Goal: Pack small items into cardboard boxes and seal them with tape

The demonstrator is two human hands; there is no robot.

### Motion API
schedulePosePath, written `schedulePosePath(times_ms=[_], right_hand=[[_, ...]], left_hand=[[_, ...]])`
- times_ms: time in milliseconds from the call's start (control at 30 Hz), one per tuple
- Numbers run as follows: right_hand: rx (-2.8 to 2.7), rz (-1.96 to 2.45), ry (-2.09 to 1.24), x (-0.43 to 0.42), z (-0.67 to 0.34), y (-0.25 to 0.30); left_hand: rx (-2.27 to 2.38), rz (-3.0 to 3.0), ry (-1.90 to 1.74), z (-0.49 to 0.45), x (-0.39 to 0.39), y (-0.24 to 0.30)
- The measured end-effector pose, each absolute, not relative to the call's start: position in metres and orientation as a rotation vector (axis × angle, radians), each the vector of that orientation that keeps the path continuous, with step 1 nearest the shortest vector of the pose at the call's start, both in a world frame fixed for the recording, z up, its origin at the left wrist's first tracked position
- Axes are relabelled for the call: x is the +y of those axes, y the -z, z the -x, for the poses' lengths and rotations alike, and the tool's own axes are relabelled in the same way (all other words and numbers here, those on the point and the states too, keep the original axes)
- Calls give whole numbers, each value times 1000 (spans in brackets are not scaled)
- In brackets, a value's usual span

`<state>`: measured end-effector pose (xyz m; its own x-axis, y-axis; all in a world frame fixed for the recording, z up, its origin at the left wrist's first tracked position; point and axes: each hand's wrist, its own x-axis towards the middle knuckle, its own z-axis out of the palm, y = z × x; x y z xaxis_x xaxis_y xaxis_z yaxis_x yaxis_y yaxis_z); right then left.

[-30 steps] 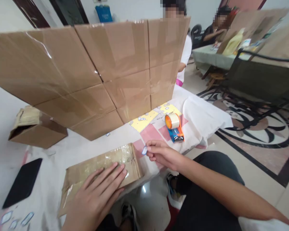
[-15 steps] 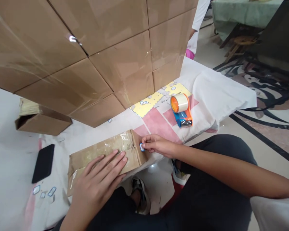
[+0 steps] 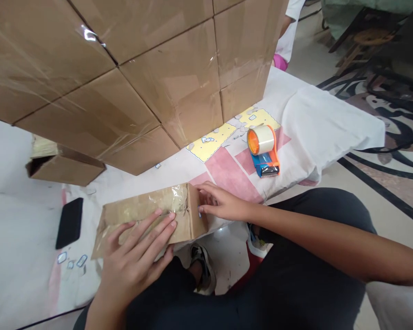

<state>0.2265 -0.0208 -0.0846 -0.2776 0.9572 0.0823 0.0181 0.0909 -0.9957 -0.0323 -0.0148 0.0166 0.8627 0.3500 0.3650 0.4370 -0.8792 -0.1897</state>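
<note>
A long cardboard box (image 3: 137,206) with clear tape along its top lies near the front edge of the cloth-covered table. My left hand (image 3: 132,261) rests on top of it, fingers spread. At the box's right end, my right hand (image 3: 223,202) has its fingers apart against the small end face. Its thumb touches a small blue-edged label (image 3: 200,212), mostly hidden by the hand. Farther right stands a tape dispenser (image 3: 264,151), blue and orange, with a roll of tape on it.
Stacked taped cartons (image 3: 172,87) rise behind the box. A smaller open box (image 3: 69,167) and a black phone (image 3: 69,223) lie to the left. The white printed tablecloth (image 3: 344,119) hangs over the right edge. Another person's sleeve (image 3: 294,9) shows behind the cartons.
My right hand has gone from pinching the blue-edged label to lying with fingers apart on the box end. My left hand stays on the box. The view has shifted slightly.
</note>
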Motion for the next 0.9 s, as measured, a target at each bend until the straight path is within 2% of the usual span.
schedulePosePath(times_ms=[133, 300, 400, 667, 900], right_hand=[[-1587, 1153, -1149, -30, -217, 83], [-1671, 1244, -1057, -38, -209, 79], [-1754, 1270, -1028, -38, -211, 77], [-1944, 1311, -901, -34, -217, 75], [-2004, 1329, -820, -29, -218, 73]], left_hand=[[-836, 2669, 536, 16, -39, 3], [-1135, 2397, 918, -5, -58, 47], [-1196, 2352, 983, -7, -58, 60], [-1210, 2361, 1194, -10, -50, 66], [-1189, 2375, 1191, -11, -51, 65]])
